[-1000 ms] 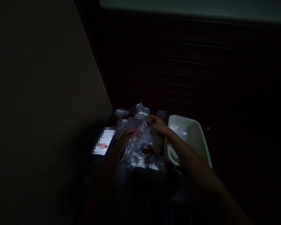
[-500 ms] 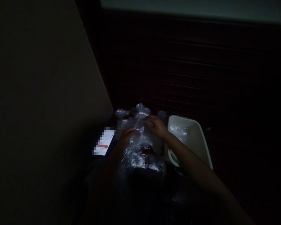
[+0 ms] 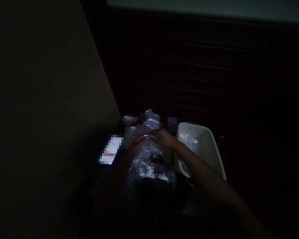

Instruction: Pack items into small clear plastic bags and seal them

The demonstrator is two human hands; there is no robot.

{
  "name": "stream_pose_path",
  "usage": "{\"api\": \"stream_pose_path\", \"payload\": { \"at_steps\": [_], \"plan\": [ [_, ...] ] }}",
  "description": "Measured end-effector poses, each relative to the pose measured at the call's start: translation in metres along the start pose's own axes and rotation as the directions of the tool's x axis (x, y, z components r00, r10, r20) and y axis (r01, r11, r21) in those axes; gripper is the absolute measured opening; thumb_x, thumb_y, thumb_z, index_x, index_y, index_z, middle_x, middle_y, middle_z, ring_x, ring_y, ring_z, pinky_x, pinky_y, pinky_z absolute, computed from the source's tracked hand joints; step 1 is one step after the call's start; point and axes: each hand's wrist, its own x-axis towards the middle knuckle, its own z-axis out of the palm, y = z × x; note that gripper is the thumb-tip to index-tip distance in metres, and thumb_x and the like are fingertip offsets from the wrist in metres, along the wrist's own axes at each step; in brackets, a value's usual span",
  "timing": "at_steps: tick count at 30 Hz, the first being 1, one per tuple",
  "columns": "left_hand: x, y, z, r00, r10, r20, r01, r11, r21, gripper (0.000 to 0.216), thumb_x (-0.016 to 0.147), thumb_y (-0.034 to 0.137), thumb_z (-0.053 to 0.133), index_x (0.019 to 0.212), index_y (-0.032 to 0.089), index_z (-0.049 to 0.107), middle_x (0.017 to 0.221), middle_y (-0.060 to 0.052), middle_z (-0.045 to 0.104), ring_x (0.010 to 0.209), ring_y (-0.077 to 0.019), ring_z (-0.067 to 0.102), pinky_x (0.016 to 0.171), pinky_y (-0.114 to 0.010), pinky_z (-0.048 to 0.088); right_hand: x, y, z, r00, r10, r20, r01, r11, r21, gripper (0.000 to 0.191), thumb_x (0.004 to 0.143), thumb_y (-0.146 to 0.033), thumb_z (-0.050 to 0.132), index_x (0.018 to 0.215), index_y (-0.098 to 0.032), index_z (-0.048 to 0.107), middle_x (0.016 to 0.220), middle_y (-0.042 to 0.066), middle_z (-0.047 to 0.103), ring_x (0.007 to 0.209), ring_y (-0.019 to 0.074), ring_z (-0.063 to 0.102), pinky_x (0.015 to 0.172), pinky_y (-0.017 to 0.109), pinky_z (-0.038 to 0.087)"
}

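In dim light, my left hand (image 3: pixel 137 145) and my right hand (image 3: pixel 164 137) meet over a spread of crinkled clear plastic bags (image 3: pixel 149 171). Between their fingertips is the edge of a thin clear plastic bag (image 3: pixel 149 135), pinched from both sides. Both hands are closed on it. More clear plastic (image 3: pixel 151 120) lies crumpled just beyond my fingers, and a small piece (image 3: pixel 129 119) rests to its left. The dark keeps the lower part of the plastic from showing well.
A pale plastic bin (image 3: pixel 206 149) stands to the right, with some clear plastic (image 3: pixel 189 137) inside. On the left is a lit phone screen (image 3: pixel 111 149), blurred out. A light wall panel (image 3: pixel 52 83) rises at left, and dark slatted wood (image 3: pixel 189 73) runs behind.
My right hand has come down and closer to my left, so their fingertips now meet at the bag's edge. The plastic held between them has been drawn in. Bin and phone stay put.
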Motion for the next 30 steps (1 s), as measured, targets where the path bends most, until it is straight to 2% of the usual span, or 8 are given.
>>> {"api": "stream_pose_path", "payload": {
  "at_steps": [5,7,11,16,19,23,26,30],
  "plan": [
    [0.0,0.001,-0.002,0.997,0.06,0.056,-0.065,0.994,0.083,0.021,0.069,0.034,0.063,0.086,0.023,0.069,0.089,-0.006,0.067,0.083,-0.0225,0.06,0.075,-0.035,0.045,0.002,0.003,0.002,1.0,0.024,0.008,-0.025,0.993,0.117,0.023,0.081,-0.027,0.053,0.093,-0.015,0.069,0.087,0.007,0.07,0.079,0.0172,0.063,0.072,0.027,0.044],
    [0.001,0.003,-0.002,0.996,0.09,0.014,-0.091,0.991,0.098,0.02,0.066,0.032,0.066,0.084,0.023,0.068,0.088,-0.006,0.067,0.083,-0.0223,0.06,0.076,-0.035,0.045,0.003,0.003,0.001,0.999,0.048,0.004,-0.048,0.988,0.149,0.023,0.08,-0.026,0.054,0.091,-0.014,0.069,0.086,0.006,0.069,0.078,0.0167,0.062,0.072,0.026,0.044],
    [0.002,0.007,-0.002,0.982,0.115,-0.149,-0.096,0.987,0.131,0.023,0.059,0.03,0.072,0.078,0.02,0.065,0.08,-0.005,0.066,0.078,-0.0209,0.06,0.073,-0.034,0.046,0.003,0.003,0.001,0.995,0.097,-0.017,-0.091,0.975,0.205,0.024,0.079,-0.027,0.054,0.091,-0.012,0.067,0.085,0.006,0.068,0.075,0.0152,0.06,0.069,0.026,0.043],
    [0.006,0.004,-0.003,0.971,0.151,-0.187,-0.126,0.983,0.136,0.026,0.057,0.031,0.072,0.077,0.017,0.062,0.076,-0.004,0.065,0.076,-0.0187,0.061,0.073,-0.032,0.046,0.005,0.006,0.002,0.985,0.16,0.068,-0.173,0.935,0.311,0.026,0.076,-0.032,0.056,0.084,-0.01,0.066,0.07,0.003,0.064,0.062,0.0124,0.054,0.061,0.024,0.042],
    [0.009,0.0,-0.004,0.963,0.181,-0.2,-0.168,0.983,0.077,0.035,0.056,0.029,0.074,0.086,0.018,0.061,0.09,-0.005,0.065,0.087,-0.0203,0.061,0.079,-0.033,0.046,0.006,0.007,0.002,0.979,0.189,0.073,-0.202,0.902,0.381,0.025,0.075,-0.034,0.056,0.079,-0.01,0.065,0.069,0.002,0.062,0.062,0.0116,0.053,0.06,0.023,0.041],
    [0.006,0.002,-0.003,0.991,0.089,-0.099,-0.096,0.993,-0.071,0.047,0.057,0.028,0.074,0.101,0.018,0.059,0.109,-0.009,0.062,0.1,-0.0222,0.058,0.084,-0.033,0.044,0.006,0.009,-0.001,0.97,0.244,0.026,-0.228,0.856,0.465,0.029,0.075,-0.039,0.055,0.078,-0.011,0.063,0.069,0.002,0.061,0.063,0.0114,0.051,0.06,0.023,0.04],
    [0.001,0.005,-0.001,1.0,-0.006,-0.001,0.006,0.996,-0.083,0.042,0.06,0.03,0.073,0.098,0.017,0.062,0.095,-0.007,0.066,0.084,-0.0205,0.062,0.074,-0.031,0.046,0.006,0.009,-0.003,0.956,0.291,-0.041,-0.234,0.838,0.493,0.029,0.074,-0.041,0.054,0.078,-0.012,0.061,0.067,0.0,0.058,0.062,0.0105,0.049,0.059,0.023,0.038],
    [-0.002,0.005,0.001,0.998,-0.045,-0.041,0.043,0.998,-0.047,0.032,0.059,0.034,0.074,0.083,0.015,0.064,0.071,-0.003,0.065,0.061,-0.0154,0.059,0.058,-0.026,0.044,0.007,0.009,-0.005,0.936,0.332,-0.118,-0.226,0.824,0.52,0.026,0.074,-0.039,0.054,0.079,-0.014,0.058,0.066,-0.001,0.054,0.06,0.0091,0.046,0.057,0.022,0.037]
  ]
}}
